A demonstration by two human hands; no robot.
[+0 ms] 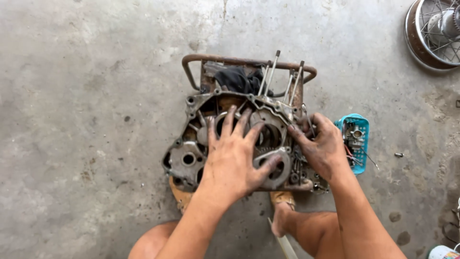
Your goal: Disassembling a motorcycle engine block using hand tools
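Engine crankcase (191, 158) lies flat on a rusty metal stand (239, 61) on the concrete floor (86, 96). Left hand (235, 158) pressed open-palmed on its face, apparently steadying it; right hand (322, 146) grips the casing's right edge. Blue basket (360, 125) of small parts sits just beside.

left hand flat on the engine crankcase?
Yes: the left hand lies palm down, fingers spread, on the engine crankcase, while the right hand grips its right edge.
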